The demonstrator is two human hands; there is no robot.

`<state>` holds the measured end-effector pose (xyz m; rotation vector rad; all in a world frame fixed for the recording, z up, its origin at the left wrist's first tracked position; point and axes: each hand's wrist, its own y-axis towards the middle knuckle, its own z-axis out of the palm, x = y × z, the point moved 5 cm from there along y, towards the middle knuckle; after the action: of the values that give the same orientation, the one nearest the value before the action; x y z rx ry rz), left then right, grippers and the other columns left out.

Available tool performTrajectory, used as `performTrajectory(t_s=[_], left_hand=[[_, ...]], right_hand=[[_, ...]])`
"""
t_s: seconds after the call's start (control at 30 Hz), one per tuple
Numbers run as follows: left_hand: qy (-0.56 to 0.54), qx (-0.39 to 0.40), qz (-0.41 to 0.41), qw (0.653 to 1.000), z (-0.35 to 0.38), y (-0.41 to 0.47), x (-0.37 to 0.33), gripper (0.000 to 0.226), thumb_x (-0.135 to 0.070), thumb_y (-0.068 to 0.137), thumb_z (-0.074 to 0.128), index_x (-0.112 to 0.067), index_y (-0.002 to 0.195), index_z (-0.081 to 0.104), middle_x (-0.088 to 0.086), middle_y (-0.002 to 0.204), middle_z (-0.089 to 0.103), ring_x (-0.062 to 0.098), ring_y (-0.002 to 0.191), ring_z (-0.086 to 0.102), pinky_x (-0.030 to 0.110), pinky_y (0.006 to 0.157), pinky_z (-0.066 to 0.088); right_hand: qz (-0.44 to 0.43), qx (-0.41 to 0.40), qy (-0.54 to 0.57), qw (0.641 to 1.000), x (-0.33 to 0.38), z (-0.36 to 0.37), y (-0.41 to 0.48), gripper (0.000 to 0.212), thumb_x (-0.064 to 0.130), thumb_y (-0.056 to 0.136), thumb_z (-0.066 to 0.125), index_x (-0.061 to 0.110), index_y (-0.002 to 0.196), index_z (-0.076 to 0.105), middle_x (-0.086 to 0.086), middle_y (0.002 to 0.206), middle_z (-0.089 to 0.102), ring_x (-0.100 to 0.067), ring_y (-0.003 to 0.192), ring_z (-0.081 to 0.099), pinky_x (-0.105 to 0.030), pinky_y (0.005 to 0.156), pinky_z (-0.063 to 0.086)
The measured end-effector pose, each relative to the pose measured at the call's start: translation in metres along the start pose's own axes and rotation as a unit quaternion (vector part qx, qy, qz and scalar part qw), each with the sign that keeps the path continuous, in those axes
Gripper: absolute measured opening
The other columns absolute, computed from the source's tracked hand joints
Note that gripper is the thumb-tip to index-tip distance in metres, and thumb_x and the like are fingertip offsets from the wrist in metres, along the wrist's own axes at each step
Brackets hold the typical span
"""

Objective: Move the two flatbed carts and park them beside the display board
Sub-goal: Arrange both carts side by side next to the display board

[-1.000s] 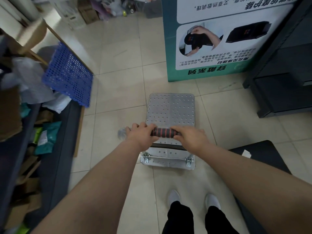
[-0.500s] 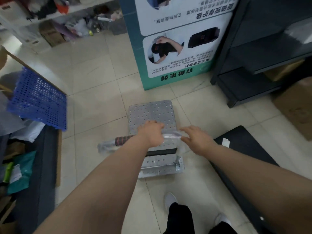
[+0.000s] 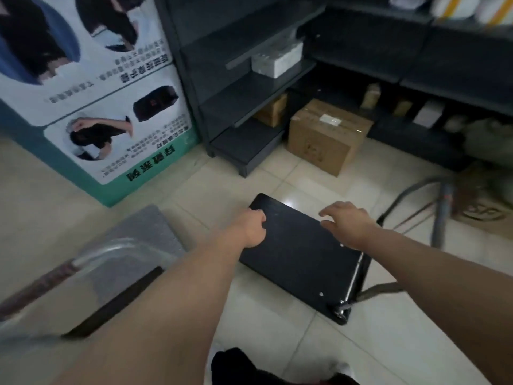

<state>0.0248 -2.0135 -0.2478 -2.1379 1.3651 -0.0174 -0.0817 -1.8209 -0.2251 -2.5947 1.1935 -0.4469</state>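
The left hand (image 3: pixel 249 230) has its fingers curled on nothing, and the right hand (image 3: pixel 347 223) has its fingers spread, gripping nothing. Both hang over the black cart (image 3: pixel 299 262), probably reaching for its handle (image 3: pixel 444 207) to their right. Left of them, the silver cart (image 3: pixel 130 240) sits beside the display board (image 3: pixel 91 107), apparently parked.

Left hand (image 3: pixel 249 229) fisted, right hand (image 3: pixel 348 222) spread

The silver cart (image 3: pixel 138 232) lies partly behind the left forearm (image 3: pixel 180 287), its handle (image 3: pixel 116 247) blurred and cut by the left edge.

black cart (image 3: pixel 299 259): matt | grey cart (image 3: pixel 144 226): metal | floor tiles (image 3: pixel 277 332): glossy
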Motion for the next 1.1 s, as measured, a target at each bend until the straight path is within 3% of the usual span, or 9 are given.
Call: performTrajectory(t_s=[0.23, 0.37, 0.5, 0.63, 0.87, 1.1], left_hand=[[0.024, 0.083, 0.099, 0.991, 0.058, 0.006, -0.205, 0.049, -0.028, 0.095, 0.049, -0.022, 0.143, 0.039, 0.005, 0.148, 0.036, 0.027, 0.136, 0.031, 0.043, 0.106, 0.036], [0.047, 0.098, 0.114, 0.988, 0.062, 0.021, -0.258, 0.05, -0.031, 0.096, 0.048, -0.022, 0.144, 0.038, 0.004, 0.147, 0.036, 0.027, 0.135, 0.033, 0.041, 0.104, 0.036], [0.065, 0.105, 0.131, 0.984, 0.062, 0.044, -0.289, 0.05, -0.036, 0.096, 0.048, -0.02, 0.143, 0.039, 0.006, 0.144, 0.04, 0.027, 0.131, 0.037, 0.039, 0.103, 0.039], [0.048, 0.129, 0.14, 0.981, 0.068, 0.061, -0.314, 0.052, -0.044, 0.094, 0.048, -0.019, 0.14, 0.043, 0.007, 0.141, 0.043, 0.027, 0.128, 0.042, 0.043, 0.104, 0.041], [0.014, 0.147, 0.119, 0.982, 0.087, 0.073, -0.342, 0.055, -0.048, 0.094, 0.043, -0.017, 0.139, 0.042, 0.009, 0.144, 0.04, 0.027, 0.134, 0.034, 0.043, 0.103, 0.037], [-0.037, 0.077, -0.011, 0.996, 0.12, 0.072, -0.373, 0.049, -0.041, 0.101, 0.029, -0.019, 0.145, 0.032, 0.009, 0.141, 0.043, 0.029, 0.123, 0.041, 0.045, 0.096, 0.04]], right_hand=[[0.109, -0.022, -0.01, 0.994, -0.174, -0.026, -0.076, 0.035, 0.031, 0.096, 0.042, 0.029, 0.13, 0.052, 0.0, 0.133, 0.051, -0.024, 0.128, 0.043, -0.042, 0.102, 0.036], [0.125, -0.027, -0.004, 0.992, -0.214, -0.028, -0.088, 0.03, 0.023, 0.093, 0.044, 0.023, 0.12, 0.058, -0.004, 0.127, 0.056, -0.028, 0.122, 0.047, -0.045, 0.098, 0.042], [0.113, -0.039, -0.002, 0.993, -0.235, -0.031, -0.078, 0.033, 0.023, 0.094, 0.043, 0.024, 0.125, 0.055, -0.003, 0.13, 0.053, -0.027, 0.123, 0.046, -0.045, 0.1, 0.041], [0.079, -0.05, -0.013, 0.996, -0.258, -0.037, -0.06, 0.04, 0.025, 0.095, 0.044, 0.028, 0.136, 0.045, 0.001, 0.142, 0.044, -0.024, 0.133, 0.037, -0.042, 0.108, 0.034], [-0.047, 0.005, -0.061, 0.997, -0.297, -0.039, -0.028, 0.055, 0.052, 0.094, 0.04, 0.032, 0.144, 0.032, 0.003, 0.154, 0.029, -0.019, 0.144, 0.022, -0.041, 0.116, 0.019], [-0.235, 0.021, -0.094, 0.967, -0.34, -0.035, 0.016, 0.045, 0.045, 0.095, 0.045, 0.033, 0.138, 0.041, 0.004, 0.146, 0.039, -0.017, 0.142, 0.026, -0.038, 0.116, 0.019]])
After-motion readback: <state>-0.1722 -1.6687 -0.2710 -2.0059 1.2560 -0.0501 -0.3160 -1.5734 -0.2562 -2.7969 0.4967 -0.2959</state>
